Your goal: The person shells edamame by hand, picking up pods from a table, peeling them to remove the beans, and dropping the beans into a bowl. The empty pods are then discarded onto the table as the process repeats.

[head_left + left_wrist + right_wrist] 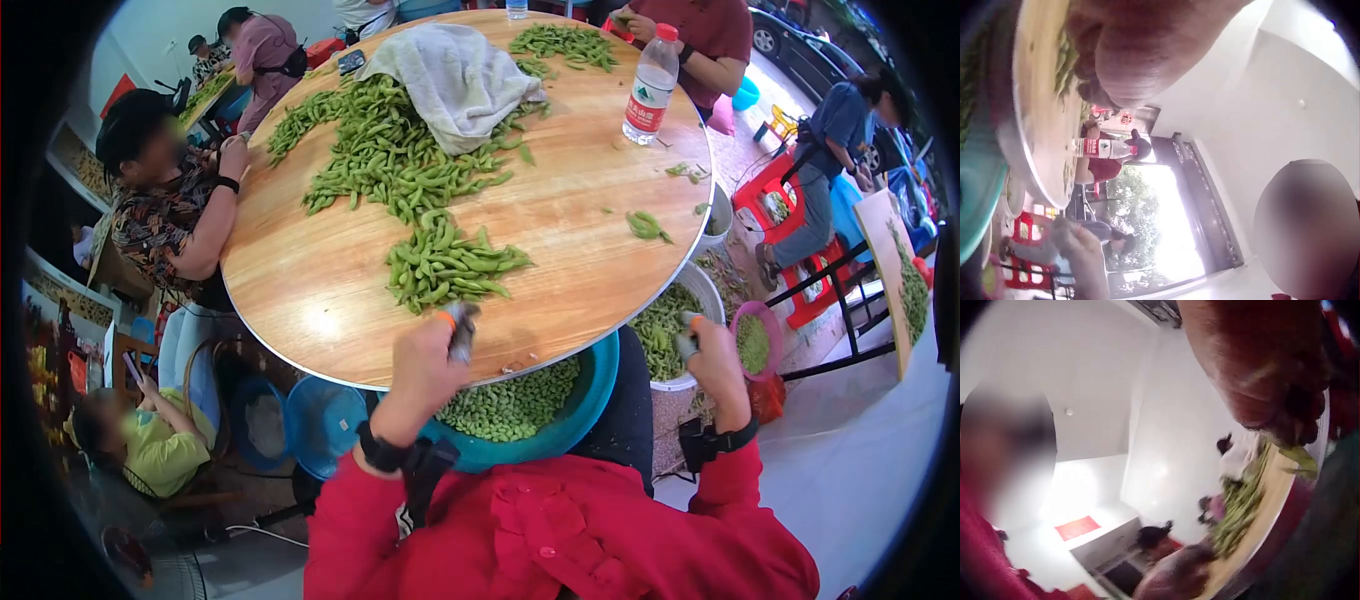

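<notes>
Likely shelling: left hand (425, 368) by worktop (570, 260) edge, lower centre; right hand (718, 365) over white bucket (712, 288), lower right. Can't tell if either grasps anything. Edamame pods (385, 140) heaped upper centre; next probably needs pinching one.

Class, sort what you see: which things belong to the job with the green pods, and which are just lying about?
Belongs to the job:
green pods heaped on the round table
loose green beans in the teal basin
white bucket of pods or husks, probably

Apparently just lying about:
plastic bottle standing on the table
pale towel draped over the pod heap
</notes>
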The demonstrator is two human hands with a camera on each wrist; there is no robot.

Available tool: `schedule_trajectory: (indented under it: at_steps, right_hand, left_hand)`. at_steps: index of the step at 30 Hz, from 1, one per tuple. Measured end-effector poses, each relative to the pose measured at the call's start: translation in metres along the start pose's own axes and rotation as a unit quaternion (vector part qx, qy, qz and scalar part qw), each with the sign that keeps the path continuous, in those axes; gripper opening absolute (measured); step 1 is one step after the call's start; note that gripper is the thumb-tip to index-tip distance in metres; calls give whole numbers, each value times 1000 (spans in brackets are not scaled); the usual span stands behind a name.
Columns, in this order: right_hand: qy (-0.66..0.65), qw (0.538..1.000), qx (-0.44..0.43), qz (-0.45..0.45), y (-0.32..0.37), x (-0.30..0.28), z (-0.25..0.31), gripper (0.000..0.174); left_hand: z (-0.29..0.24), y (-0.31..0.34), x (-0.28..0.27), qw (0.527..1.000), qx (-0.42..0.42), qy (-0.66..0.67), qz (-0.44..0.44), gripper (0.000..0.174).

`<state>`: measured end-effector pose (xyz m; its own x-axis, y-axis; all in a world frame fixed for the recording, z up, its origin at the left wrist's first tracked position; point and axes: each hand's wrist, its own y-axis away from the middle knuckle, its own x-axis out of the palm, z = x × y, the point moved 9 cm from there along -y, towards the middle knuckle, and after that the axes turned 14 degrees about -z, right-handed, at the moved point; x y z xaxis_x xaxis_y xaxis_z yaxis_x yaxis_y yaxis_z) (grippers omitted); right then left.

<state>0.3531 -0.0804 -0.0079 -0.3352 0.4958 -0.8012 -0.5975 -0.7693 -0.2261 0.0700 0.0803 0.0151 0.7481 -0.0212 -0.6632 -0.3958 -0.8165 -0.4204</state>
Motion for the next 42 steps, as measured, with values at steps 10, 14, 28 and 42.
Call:
schedule_trajectory:
  at_steps: [10, 14, 28, 42]
  right_hand:
    - [-216, 976, 2, 2, 6, 20, 51, 19]
    - [-315, 946, -47, 61, 6, 55, 108, 19]
    - [-330, 939, -7, 100, 18, 68, 102, 19]
    - [-371, 922, -11, 111, 20, 78, 119, 23]
  left_hand:
    - [3, -42, 35, 931, 242, -259, 89, 7]
    - [2, -35, 24, 944, 218, -241, 57, 9]
    - [-29, 4, 4, 986, 154, -23, 65, 18]
    - [-4, -40, 15, 969, 170, -178, 13, 11]
